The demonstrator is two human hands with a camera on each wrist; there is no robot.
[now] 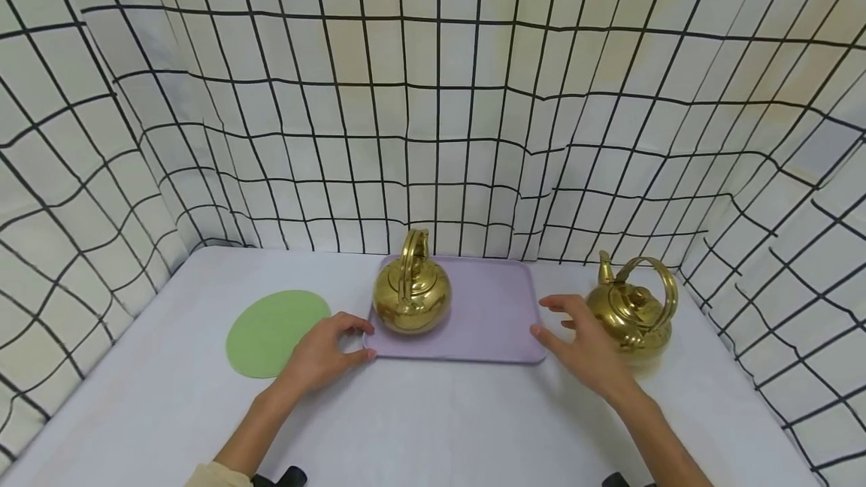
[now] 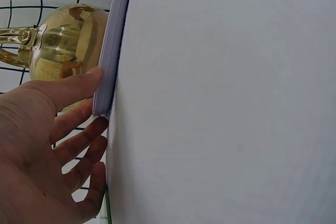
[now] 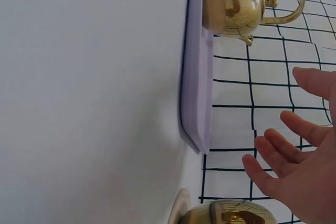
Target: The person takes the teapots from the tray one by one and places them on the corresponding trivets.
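A brass teapot [image 1: 411, 295] with an arched handle stands on the left part of a lilac tray [image 1: 494, 314]. My left hand [image 1: 323, 352] grips the tray's front left corner, thumb at the front edge and fingers curved along the left side. In the left wrist view the thumb [image 2: 79, 85] lies against the tray rim [image 2: 112, 51]. My right hand [image 1: 588, 344] hovers with spread fingers off the tray's right end, holding nothing. Beside it, a second brass teapot [image 1: 632, 314] stands on the right, partly hidden by that hand in the head view.
A green oval mat [image 1: 277, 333] lies left of the tray. Under the right teapot shows the edge of a pale round mat [image 3: 180, 205]. White cloth covers the table [image 1: 433, 427]. Black-gridded white walls [image 1: 460, 111] enclose its back and sides.
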